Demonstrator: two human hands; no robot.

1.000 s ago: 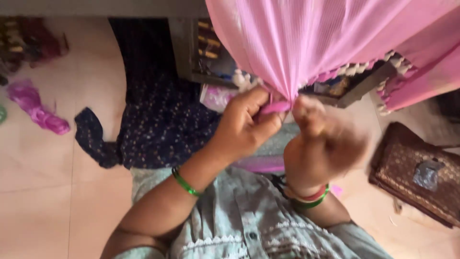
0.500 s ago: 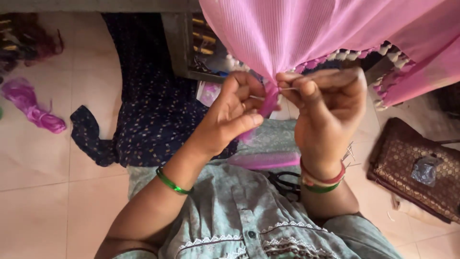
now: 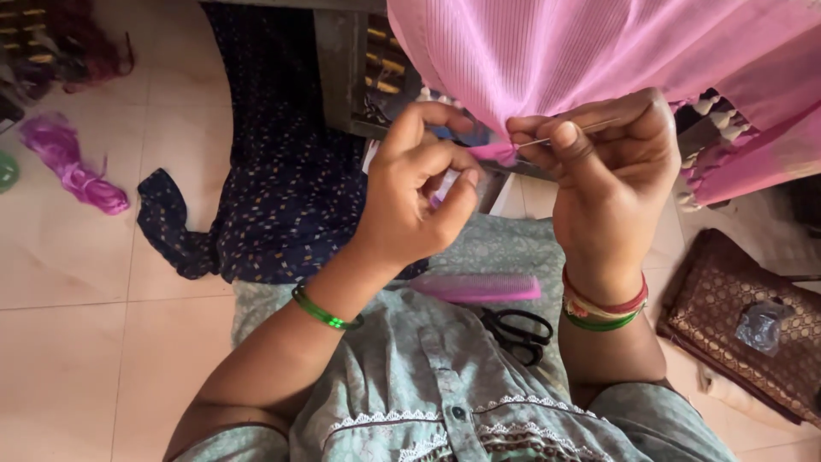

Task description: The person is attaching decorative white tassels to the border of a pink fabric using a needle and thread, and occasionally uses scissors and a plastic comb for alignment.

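A pink cloth (image 3: 564, 51) with a tasselled edge hangs down from the top of the view. My right hand (image 3: 611, 167) pinches a thin metal needle (image 3: 569, 134) at the cloth's lower edge. My left hand (image 3: 419, 192) is beside it, fingers curled on the pink threads (image 3: 445, 184) of the cloth's fringe. Both wrists wear green bangles; the right also has red ones.
On my lap lie a pink comb (image 3: 483, 287) and black scissors (image 3: 517, 329). A dark blue printed cloth (image 3: 274, 171) spreads on the tiled floor. A bundle of magenta thread (image 3: 73, 167) lies at left, a brown patterned pouch (image 3: 748, 329) at right.
My right hand rose from a blurred low position to the cloth's edge and now holds the needle level. My left hand moved its fingers along the fringe.
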